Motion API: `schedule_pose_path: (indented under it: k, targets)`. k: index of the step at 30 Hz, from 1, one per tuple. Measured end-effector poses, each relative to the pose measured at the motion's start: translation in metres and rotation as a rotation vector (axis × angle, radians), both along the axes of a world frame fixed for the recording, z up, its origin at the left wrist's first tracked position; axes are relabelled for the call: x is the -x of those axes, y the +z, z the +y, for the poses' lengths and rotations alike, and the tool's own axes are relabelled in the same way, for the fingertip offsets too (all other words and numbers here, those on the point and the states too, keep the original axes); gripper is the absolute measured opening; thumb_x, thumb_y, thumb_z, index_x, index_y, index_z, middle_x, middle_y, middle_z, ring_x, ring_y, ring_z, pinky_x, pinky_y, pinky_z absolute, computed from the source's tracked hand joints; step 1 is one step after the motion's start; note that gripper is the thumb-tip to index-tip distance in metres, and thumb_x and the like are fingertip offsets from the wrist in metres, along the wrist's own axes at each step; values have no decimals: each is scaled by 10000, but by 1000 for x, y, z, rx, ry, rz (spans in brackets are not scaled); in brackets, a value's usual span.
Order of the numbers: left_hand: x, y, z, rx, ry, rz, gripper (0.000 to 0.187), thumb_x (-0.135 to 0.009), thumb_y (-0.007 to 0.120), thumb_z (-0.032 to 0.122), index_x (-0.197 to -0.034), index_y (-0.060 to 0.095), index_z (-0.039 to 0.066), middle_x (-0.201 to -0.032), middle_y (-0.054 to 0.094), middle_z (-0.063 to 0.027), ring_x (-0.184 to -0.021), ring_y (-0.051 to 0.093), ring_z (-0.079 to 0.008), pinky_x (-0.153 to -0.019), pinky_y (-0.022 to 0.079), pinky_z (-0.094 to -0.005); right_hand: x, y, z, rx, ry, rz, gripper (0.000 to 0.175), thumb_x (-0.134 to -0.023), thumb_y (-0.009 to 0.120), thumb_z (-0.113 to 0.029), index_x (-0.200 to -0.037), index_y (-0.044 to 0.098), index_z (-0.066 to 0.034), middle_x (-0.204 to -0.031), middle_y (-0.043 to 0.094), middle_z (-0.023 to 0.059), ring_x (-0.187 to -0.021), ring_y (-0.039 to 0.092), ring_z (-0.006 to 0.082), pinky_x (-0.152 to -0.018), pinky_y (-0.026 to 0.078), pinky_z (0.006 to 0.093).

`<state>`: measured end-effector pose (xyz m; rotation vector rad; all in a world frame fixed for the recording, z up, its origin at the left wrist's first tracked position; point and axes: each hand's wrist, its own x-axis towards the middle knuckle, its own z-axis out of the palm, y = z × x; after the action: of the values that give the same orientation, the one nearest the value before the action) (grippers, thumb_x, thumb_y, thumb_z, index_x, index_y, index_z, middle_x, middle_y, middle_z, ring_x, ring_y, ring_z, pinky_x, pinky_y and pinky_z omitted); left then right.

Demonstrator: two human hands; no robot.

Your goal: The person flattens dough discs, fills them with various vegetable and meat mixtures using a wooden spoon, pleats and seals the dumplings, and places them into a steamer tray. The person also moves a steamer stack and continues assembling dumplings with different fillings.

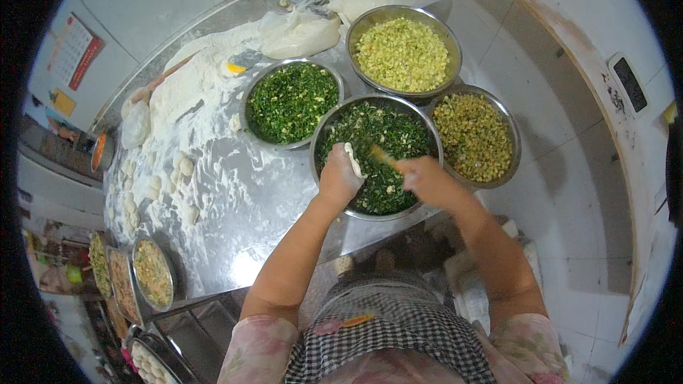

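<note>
Over a steel bowl (pixel 373 217) of chopped dark leafy greens (pixel 392 128), my left hand (pixel 339 178) holds a thin dough wrapper (pixel 354 160), its pale edge showing beyond the fingers. What the wrapper contains is hidden from this angle. My right hand (pixel 429 178) grips a wooden stick or spatula (pixel 385 157) whose end reaches into the same greens. Blur on this hand and the tool hides the exact shape of the tip. The two hands are apart, on opposite sides of the bowl.
Nearby stand bowls of brighter greens (pixel 293 104), diced pale-green vegetable (pixel 403 53) and brownish diced filling (pixel 472 136). Flour (pixel 187 90), a rolling pin (pixel 173 72), bagged dough (pixel 301 34) and several dough pieces (pixel 184 165) cover the steel table's (pixel 251 213) left. Filling trays (pixel 153 272) sit at its front-left corner.
</note>
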<state>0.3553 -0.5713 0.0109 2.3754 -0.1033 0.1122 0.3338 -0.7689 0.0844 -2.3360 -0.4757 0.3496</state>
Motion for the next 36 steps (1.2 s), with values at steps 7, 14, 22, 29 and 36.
schedule_pose_path:
  k: [7, 14, 22, 29, 36]
  targets:
    - [11, 5, -2, -7, -145, -77, 486, -693, 663, 63, -1106, 415, 6, -1036, 521, -275, -910, 559, -437, -796, 469, -456, 46, -3, 4, -71, -18, 0, 332, -805, 451, -15, -1111, 580, -7, -848, 612, 267, -795, 604, 427, -711, 486, 452]
    - [8, 5, 3, -113, -199, 43, 635, -632, 751, 117, -1149, 401, -1, -1068, 516, -256, -984, 542, -425, -846, 467, -436, 26, -10, -3, -240, -136, 413, 234, -815, 498, -31, -1022, 592, 26, -694, 591, 79, -619, 562, 153, -573, 447, 305]
    - [11, 23, 2, 36, -87, -247, 533, -663, 718, 101, -1119, 454, 21, -1022, 533, -229, -944, 550, -412, -816, 476, -403, 51, 8, 34, 37, -53, -35, 355, -816, 428, 26, -1154, 533, 46, -920, 618, 261, -858, 605, 403, -753, 488, 424]
    - [5, 30, 17, 547, -121, -115, 530, -678, 769, 79, -1111, 464, 60, -981, 577, -97, -895, 577, -193, -799, 476, -302, 28, 57, -8, 39, 20, -85, 419, -840, 468, 9, -1257, 511, -3, -937, 643, 212, -827, 645, 289, -736, 507, 356]
    - [12, 35, 16, 1158, -55, 231, 537, -690, 773, 55, -1130, 466, 69, -996, 568, -76, -942, 576, -178, -811, 515, -324, 42, 7, 3, -180, -329, 55, 358, -862, 468, -43, -1210, 553, -37, -884, 643, 126, -710, 605, 207, -690, 492, 337]
